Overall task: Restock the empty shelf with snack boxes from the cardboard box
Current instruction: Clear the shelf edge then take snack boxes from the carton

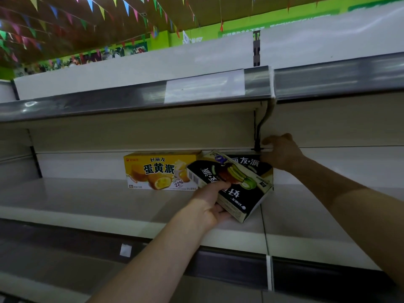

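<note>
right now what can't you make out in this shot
All in the head view:
- Cardboard box: outside the frame.
- Rear black box: mostly hidden behind the tilted black box held by the left hand.
- Right hand: its fingertips are in shadow by the rear box, so its grip is unclear.
- Yellow box: its right end is covered by the tilted box.
- Shelf label: blurred, no readable text.

The left hand (207, 206) is gripping a tilted black cardboard snack box (240, 193) over the white metal shelf (87, 200); the right hand (282, 154) is holding a second black box (251, 162) beside a yellow cardboard box (159, 171).
</note>
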### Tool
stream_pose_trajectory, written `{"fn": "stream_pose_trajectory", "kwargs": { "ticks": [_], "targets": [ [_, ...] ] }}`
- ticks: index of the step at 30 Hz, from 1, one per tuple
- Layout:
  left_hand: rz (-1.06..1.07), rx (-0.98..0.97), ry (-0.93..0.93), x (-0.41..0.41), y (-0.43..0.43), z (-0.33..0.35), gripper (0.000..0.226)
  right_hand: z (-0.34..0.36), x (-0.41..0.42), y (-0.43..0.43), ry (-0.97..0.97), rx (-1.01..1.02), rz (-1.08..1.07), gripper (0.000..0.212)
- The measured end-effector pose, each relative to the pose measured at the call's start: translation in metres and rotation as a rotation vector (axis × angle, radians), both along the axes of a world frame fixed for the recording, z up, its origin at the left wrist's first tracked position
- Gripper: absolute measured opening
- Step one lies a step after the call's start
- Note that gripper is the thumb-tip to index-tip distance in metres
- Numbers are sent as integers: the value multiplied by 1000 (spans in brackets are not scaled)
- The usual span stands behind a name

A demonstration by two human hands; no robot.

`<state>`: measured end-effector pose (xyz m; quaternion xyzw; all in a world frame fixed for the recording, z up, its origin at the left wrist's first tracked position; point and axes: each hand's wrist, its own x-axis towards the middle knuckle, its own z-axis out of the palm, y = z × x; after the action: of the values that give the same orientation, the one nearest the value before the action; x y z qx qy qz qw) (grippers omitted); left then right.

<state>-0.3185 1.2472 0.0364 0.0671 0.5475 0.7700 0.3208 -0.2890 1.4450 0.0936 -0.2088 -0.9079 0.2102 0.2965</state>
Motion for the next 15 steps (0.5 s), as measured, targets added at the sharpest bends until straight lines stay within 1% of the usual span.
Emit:
{"fn": "stream_pose_trajectory", "kwargs": {
  "ticks": [2,3,4,5,6,8,10,13,15],
  "targets": [
    [-6,35,-15,2,-1,1,12,5,19,-5,51,-83,69,44],
    [-8,55,-22,2,0,2,12,6,30,-9,40,-195,122,38],
    [-8,75,-27,2,0,3,13,5,40,-14,-16,-341,177,34],
    [-12,95,-32,2,1,3,14,4,49,-18,-97,-463,217,35],
    [-19,116,-36,3,2,4,15,2,56,-20,-179,-531,236,39],
    [-44,132,-30,4,4,6,21,-4,62,-21,-270,-594,265,44],
    [-95,93,10,4,3,11,27,-8,65,-22,-287,-600,275,47],
    [-241,-16,123,-1,-3,30,17,-5,70,-20,-300,-560,277,48],
    [-334,-143,273,-5,-9,43,13,-1,73,-16,-217,-611,290,43]
  ]
}}
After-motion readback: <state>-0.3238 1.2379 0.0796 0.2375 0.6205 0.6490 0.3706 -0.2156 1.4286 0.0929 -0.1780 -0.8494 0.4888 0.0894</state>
